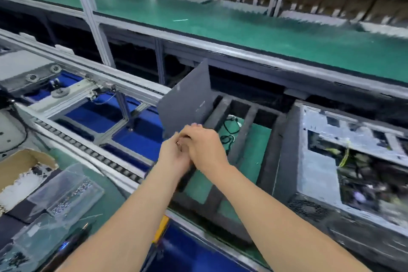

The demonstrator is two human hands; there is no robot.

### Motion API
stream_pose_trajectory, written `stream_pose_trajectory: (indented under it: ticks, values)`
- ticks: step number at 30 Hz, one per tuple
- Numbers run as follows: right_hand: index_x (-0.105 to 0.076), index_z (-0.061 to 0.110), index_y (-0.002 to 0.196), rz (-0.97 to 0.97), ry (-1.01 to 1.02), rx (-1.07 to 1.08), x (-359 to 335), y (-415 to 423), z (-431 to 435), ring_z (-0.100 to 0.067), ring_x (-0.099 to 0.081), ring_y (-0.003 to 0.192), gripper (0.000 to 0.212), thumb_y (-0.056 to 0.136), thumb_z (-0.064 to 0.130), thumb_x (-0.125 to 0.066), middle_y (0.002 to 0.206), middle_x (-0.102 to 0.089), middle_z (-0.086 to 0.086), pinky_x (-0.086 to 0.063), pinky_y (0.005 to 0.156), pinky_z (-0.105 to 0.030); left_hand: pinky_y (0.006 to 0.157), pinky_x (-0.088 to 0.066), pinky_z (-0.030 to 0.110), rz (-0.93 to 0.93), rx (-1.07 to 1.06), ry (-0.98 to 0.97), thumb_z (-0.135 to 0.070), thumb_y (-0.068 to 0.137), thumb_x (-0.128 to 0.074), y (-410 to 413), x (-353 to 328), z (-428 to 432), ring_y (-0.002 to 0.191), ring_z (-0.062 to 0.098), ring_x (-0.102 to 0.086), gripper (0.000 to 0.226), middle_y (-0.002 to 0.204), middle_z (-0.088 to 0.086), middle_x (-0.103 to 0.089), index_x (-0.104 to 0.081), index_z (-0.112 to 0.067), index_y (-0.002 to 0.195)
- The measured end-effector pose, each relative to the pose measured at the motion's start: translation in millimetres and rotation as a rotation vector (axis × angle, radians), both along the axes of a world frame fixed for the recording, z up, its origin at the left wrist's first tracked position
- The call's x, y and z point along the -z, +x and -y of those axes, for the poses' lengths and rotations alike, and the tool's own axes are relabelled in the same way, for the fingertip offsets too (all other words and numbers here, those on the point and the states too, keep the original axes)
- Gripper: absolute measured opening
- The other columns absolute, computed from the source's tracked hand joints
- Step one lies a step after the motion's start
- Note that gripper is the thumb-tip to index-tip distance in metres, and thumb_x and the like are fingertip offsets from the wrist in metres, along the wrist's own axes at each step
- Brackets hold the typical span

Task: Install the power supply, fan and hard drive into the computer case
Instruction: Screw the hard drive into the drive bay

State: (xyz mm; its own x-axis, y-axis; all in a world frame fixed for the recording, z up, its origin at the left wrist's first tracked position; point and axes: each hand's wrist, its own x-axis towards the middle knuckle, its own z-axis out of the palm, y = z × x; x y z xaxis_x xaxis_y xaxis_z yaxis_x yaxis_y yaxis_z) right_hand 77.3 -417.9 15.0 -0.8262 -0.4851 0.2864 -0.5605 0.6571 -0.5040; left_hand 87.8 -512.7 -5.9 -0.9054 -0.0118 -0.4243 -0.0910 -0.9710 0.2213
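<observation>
**Centre of view:** your right hand, back upward, has its fingers curled over the lower edge of a dark grey side panel and grasps it. Your left hand touches the right hand at its 9 o'clock and lies partly beneath it. Its fingers are covered and blurred, so you cannot tell whether it grips the panel. The panel rises from the hands toward 12 o'clock, standing on edge and tilted.

**Beneath the hands and at their 2 o'clock:** a black slatted pallet, with a green surface showing through its openings and thin black cables lying in one of them.

**At 3 o'clock, just beside the pallet:** the computer case, lying with its open face up. Yellow wiring shows inside; the rest of its contents are blurred.

**At 9 o'clock:** a roller conveyor rail.

**At 8 o'clock:** clear plastic trays holding small screws, with a torn cardboard box beyond them.

**At 12 o'clock, well apart:** a green-topped bench on an aluminium frame
</observation>
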Motion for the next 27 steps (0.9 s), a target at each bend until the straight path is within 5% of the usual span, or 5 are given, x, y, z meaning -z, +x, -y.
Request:
stream_pose_trajectory:
  ticks: [4,9,14,18,27]
  values:
    - [-0.076,0.01,0.104,-0.089,-0.21,0.18,-32.5,7.4,-109.4,-0.031,-0.07,0.094,0.026,0.087,-0.004,-0.062,0.1,-0.076,-0.008,-0.053,0.086,-0.042,0.067,-0.058,0.027,0.015,0.157,-0.163,-0.011,0.109,-0.034,-13.5,-30.7,-107.0,0.074,0.023,-0.072,0.034,0.083,0.015,-0.071,-0.063,0.001,0.094]
    - [-0.072,0.01,0.103,-0.23,-0.354,0.362,-59.4,18.5,-242.9,-0.022,-0.067,0.093,0.025,0.087,-0.006,-0.062,0.099,-0.072,-0.004,-0.054,0.086,-0.036,0.091,-0.047,0.028,-0.047,0.343,-0.211,-0.009,0.106,-0.041,-11.6,-58.7,-241.5,0.086,0.019,-0.061,0.029,0.09,0.011,-0.065,-0.067,-0.003,0.093]
    - [-0.065,0.027,0.104,-0.27,-0.321,0.573,-66.3,32.9,-349.3,-0.014,-0.065,0.088,0.022,0.09,0.01,-0.071,0.092,-0.07,0.01,-0.054,0.075,-0.034,0.059,-0.024,0.022,-0.04,0.533,-0.354,-0.013,0.095,-0.046,-6.6,-71.7,-353.9,0.06,0.01,-0.031,0.016,0.073,-0.002,-0.038,-0.062,-0.013,0.095]
    - [-0.062,0.027,0.104,-0.216,-0.318,0.684,-63.3,39.2,-416.5,-0.013,-0.063,0.089,0.021,0.091,0.014,-0.073,0.091,-0.068,0.011,-0.051,0.078,-0.033,0.037,-0.006,0.021,-0.188,0.785,-0.493,-0.028,0.098,-0.054,-4.6,-73.2,-399.6,0.039,0.008,-0.009,0.033,0.056,-0.009,-0.012,-0.047,-0.021,0.067]
    - [-0.067,0.018,0.102,-0.089,-0.331,0.759,-44.4,37.0,-489.2,-0.004,-0.059,0.07,0.023,0.085,0.013,-0.081,0.085,-0.073,0.007,-0.041,0.067,-0.012,0.03,-0.011,0.02,-0.17,0.981,-0.612,-0.017,0.096,-0.064,-42.9,-49.5,-454.0,0.035,0.007,-0.013,0.033,0.053,-0.009,-0.015,-0.053,-0.016,0.065]
